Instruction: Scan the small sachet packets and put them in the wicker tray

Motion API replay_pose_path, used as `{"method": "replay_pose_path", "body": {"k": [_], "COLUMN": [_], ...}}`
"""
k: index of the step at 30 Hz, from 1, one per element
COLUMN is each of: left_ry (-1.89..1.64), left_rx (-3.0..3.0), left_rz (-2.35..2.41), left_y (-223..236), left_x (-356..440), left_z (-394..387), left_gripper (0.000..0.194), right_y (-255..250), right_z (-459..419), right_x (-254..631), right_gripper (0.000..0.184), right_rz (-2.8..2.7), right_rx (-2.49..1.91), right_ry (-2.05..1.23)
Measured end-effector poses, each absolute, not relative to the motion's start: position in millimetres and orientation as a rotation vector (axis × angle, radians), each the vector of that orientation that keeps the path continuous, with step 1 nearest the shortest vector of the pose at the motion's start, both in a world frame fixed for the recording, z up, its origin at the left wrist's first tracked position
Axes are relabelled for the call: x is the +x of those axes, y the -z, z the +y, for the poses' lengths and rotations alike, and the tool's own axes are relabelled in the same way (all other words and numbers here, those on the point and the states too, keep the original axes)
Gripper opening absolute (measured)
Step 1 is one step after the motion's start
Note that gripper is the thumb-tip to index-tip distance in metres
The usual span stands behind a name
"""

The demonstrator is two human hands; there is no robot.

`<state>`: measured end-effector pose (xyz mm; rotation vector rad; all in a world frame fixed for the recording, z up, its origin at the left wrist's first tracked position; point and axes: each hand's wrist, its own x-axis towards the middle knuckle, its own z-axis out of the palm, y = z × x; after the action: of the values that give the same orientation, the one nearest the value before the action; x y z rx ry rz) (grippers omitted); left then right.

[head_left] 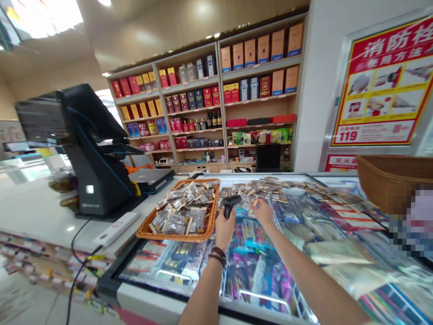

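Observation:
My left hand is closed around the handle of a black barcode scanner, its head tilted over the glass top of a chest freezer. Just to the right, my right hand has its thumb and fingers pinched together on what looks like a small clear packet, mostly hidden by the fingers. More such packets, dark inside with pale strips, lie spread along the far part of the glass. To the left of my left hand, an orange wicker basket holds many of the same packets.
The chest freezer holds bagged frozen goods under its glass. A black checkout terminal and a white device with a cable stand on the counter at left. A brown basket sits at right. Shelves of boxes line the back wall.

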<state>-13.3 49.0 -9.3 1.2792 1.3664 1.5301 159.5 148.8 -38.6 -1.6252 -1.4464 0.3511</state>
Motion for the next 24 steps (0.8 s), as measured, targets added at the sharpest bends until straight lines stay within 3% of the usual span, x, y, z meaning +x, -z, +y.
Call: {"method": "replay_pose_path", "body": {"k": [5, 15, 24], "left_ry": [-1.525, -1.552, -1.524], "left_rx": [1.308, 1.307, 1.320], "left_rz": [1.368, 1.308, 1.328], "left_y": [8.8, 4.6, 10.2], "left_x": [-12.7, -13.2, -12.8], "left_z": [44.2, 39.5, 44.2], "left_gripper": [0.049, 0.054, 0.055], "right_y": [45.1, 41.1, 44.5], "right_z": [143.5, 134.0, 137.6], "right_x": [172.6, 173.0, 173.8], "right_gripper": [0.026, 0.052, 0.055], "right_rz": [-1.259, -1.064, -0.986], "right_rx": [-1.496, -1.289, -1.160], "right_ry": [-0.406, -0.503, -0.567]}}
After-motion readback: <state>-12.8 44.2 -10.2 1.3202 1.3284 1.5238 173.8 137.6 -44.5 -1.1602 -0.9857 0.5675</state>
